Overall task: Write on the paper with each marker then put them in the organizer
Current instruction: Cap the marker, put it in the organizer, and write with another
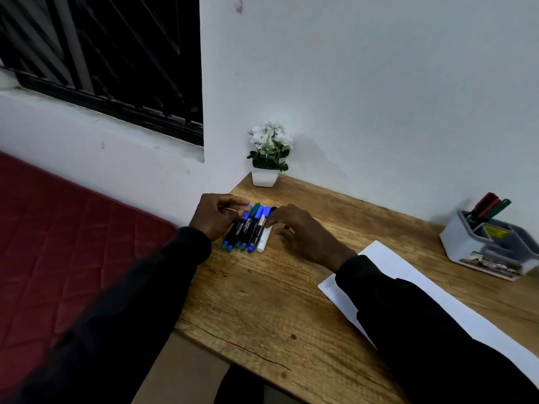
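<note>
1. Desk (262,301): wood-grain top, rough look, dark streaks + knots, straight edges.
2. Markers (246,228): lying flat in a tight row near the far-L corner of the desk, just short of the pot (264,178). Round plastic barrels, mostly black, w/ blue or green caps and end plugs.
3. White marker (264,239): last at the R end of the row, white barrel, dark cap.
4. Long axes all parallel, running near-to-far, slanted a bit to the R. Caps toward the far edge, plugs toward the near edge.
5. Left hand (215,217): at the L side of the row, fingers curled, tips by the blue caps. Prob. pinching one, but too blurred; cannot tell.
6. Right hand (297,231): at the R side of the row, fingers loose + nearly straight, index tip against the white marker, gripping nothing.
7. Paper (408,266): smooth white rectangular sheet, flat toward the near-R corner, partly under the R sleeve (408,322).
8. Organizer (455,243): grey plastic, boxy, several compartments, by the far edge toward the R, well apart from the row.
9. Stowed markers (490,207): red + green, standing tilted in a back compartment.
10. Pot: white, square, tapered, w/ white flowers.
</note>
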